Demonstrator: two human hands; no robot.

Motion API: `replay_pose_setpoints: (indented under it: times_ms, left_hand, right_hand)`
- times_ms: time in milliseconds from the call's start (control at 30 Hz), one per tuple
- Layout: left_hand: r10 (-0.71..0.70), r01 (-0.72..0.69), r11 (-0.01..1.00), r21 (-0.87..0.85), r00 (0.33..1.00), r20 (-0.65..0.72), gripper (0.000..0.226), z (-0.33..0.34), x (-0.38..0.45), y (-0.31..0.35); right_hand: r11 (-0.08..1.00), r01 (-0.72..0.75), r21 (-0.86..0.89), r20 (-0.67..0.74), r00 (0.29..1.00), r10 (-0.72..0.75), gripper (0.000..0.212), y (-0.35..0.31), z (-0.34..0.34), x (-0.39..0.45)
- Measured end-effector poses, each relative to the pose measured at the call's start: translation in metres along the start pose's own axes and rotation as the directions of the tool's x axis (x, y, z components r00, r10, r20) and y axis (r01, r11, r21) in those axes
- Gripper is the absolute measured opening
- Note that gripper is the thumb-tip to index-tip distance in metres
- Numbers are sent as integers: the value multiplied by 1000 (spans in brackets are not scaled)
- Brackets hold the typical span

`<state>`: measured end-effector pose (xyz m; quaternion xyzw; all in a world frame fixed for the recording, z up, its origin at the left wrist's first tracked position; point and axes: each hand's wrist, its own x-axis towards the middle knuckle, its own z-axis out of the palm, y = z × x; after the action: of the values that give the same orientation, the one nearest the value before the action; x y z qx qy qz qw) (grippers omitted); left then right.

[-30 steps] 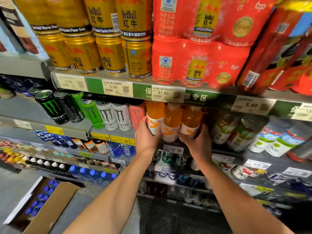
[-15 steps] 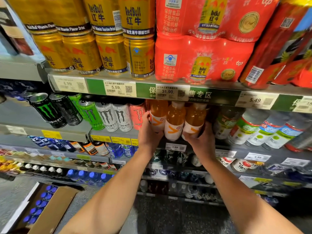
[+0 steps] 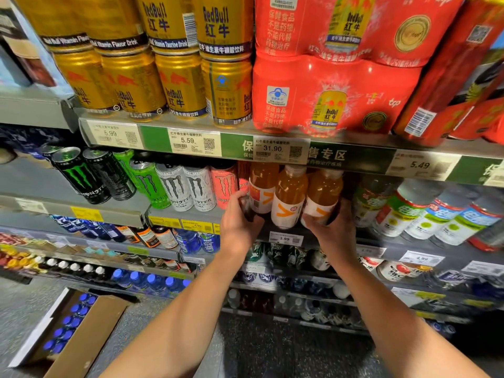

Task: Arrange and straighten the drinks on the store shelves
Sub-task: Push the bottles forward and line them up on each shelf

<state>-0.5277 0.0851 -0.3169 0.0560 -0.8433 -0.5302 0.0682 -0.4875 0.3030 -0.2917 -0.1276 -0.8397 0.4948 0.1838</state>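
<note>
Orange-filled bottles (image 3: 290, 196), three in a row, stand just above the 3.99 price tag (image 3: 285, 238). The left hand (image 3: 237, 221) cups the row's left end and the right hand (image 3: 331, 227) wraps the right-end bottle's base, squeezing the trio together. This looks like the straightening step; next, I judge, labels need turning outward, flush with the shelf edge above that tag.

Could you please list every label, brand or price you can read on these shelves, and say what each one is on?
"RedBull 红牛": gold cans, red multipacks.
"MONSTER": cans.
"5.99", "5.59", "31.90", "5.49": upper shelf tags.
"3.99": tag below the orange bottles.
Other labels: too blurred.
</note>
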Motion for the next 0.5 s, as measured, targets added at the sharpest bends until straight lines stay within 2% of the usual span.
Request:
replay_pose_setpoints:
  times_ms: [100,200,333,500]
  left_hand:
    - [15,-15,992,-128,1000,-4,61,10,3,14]
    - [95,-81,970,-229,994,47,58,13,13,22]
    - [138,-132,983,-125,990,43,62,13,23,28]
    - [99,-99,995,-26,995,28,72,11,27,37]
  right_hand:
    - [1000,6,-1,4,1000,-6,72,2,0,1]
    - [1000,5,-7,4,1000,-5,75,4,0,2]
    - [1000,9,13,17,1000,-9,72,5,-1,1]
    - [1000,18,-4,13,1000,-17,71,4,-2,2]
